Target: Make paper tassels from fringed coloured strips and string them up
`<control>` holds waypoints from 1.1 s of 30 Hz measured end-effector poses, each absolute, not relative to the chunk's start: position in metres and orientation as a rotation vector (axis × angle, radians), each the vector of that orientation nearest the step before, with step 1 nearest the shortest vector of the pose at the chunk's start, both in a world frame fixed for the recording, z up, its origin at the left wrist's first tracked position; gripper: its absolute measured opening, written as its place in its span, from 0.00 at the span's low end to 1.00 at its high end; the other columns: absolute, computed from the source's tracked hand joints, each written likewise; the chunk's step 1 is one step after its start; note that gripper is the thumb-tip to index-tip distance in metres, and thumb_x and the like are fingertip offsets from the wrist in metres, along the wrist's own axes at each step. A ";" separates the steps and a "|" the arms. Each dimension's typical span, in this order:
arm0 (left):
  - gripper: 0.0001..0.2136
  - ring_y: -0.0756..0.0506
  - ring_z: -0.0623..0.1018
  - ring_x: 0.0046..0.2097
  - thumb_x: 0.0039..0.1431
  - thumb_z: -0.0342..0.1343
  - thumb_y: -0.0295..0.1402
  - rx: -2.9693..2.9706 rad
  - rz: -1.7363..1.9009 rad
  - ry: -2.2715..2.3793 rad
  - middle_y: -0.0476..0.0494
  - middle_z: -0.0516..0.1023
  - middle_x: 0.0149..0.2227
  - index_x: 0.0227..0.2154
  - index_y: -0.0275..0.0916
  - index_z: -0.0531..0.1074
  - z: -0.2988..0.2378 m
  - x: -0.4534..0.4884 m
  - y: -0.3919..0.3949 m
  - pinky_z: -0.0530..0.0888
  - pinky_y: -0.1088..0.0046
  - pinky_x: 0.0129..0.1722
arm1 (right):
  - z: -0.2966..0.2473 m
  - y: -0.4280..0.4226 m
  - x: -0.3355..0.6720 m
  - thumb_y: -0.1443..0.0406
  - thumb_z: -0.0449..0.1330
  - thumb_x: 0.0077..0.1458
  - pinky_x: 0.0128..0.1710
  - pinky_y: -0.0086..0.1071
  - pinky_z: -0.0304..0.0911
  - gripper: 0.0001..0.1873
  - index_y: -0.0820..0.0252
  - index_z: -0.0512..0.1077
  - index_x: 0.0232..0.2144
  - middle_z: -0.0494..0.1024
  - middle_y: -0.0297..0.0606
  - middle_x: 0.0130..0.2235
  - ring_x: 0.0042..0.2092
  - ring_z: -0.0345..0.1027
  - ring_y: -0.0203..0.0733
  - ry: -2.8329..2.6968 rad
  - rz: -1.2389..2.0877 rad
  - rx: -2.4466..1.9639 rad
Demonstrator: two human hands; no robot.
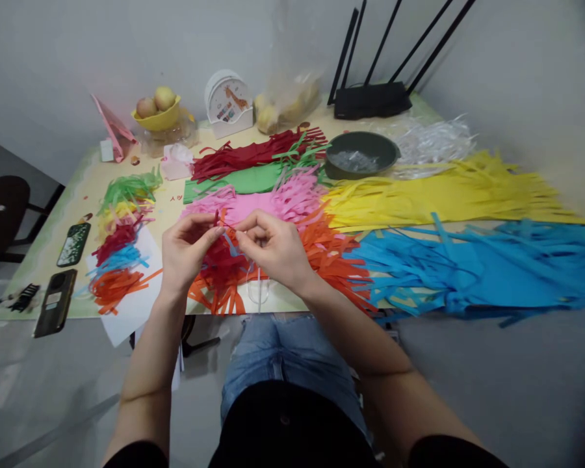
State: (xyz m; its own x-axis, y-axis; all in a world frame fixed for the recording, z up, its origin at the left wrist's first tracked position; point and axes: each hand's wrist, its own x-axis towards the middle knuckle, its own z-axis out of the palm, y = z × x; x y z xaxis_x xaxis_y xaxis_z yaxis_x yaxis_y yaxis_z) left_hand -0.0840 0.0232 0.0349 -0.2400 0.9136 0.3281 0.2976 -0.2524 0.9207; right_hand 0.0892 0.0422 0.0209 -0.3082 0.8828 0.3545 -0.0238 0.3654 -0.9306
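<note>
My left hand (185, 252) is closed in a pinch on a thin dark red strip (217, 220) whose tip stands up between thumb and finger. Close beside it, my right hand (272, 248) is pinched too; what lies in its fingertips is too small to make out. Below and between the hands hangs a bunch of dark red paper strips (221, 260). A loop of clear or white string (259, 292) dangles under my right hand. Behind the hands lie fringed sheets in pink (246, 207), green (253, 179) and dark red (248, 156), with orange strips (334, 250) around.
Fringed yellow (419, 198) and blue (507, 266) sheets cover the right side. A dark bowl (361, 156) holds clear bits beside white shreds (433, 140). Left are multicoloured bunches (121, 234) and two phones (73, 244). A router (370, 99) and fruit bowl (158, 120) stand behind.
</note>
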 end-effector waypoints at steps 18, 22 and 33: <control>0.11 0.49 0.78 0.30 0.47 0.72 0.37 1.646 1.508 1.545 0.47 0.81 0.29 0.32 0.37 0.80 0.034 -0.084 0.023 0.76 0.75 0.32 | 0.018 0.044 0.089 0.64 0.58 0.55 0.25 0.25 0.51 0.05 0.60 0.67 0.31 0.65 0.24 0.19 0.21 0.53 0.27 -1.615 1.141 -0.814; 0.06 0.49 0.79 0.32 0.54 0.67 0.34 1.907 1.472 1.699 0.47 0.82 0.32 0.34 0.38 0.79 0.032 -0.083 0.020 0.75 0.75 0.34 | 0.020 0.045 0.090 0.65 0.59 0.54 0.24 0.24 0.51 0.05 0.60 0.67 0.29 0.64 0.23 0.18 0.20 0.53 0.26 -1.610 1.142 -0.843; 0.04 0.49 0.78 0.33 0.60 0.63 0.32 2.243 1.308 1.762 0.47 0.81 0.34 0.35 0.39 0.75 0.023 -0.081 0.018 0.73 0.74 0.35 | 0.004 0.055 0.083 0.61 0.60 0.56 0.16 0.22 0.59 0.08 0.59 0.67 0.32 0.72 0.24 0.19 0.15 0.63 0.29 -1.436 1.520 -0.787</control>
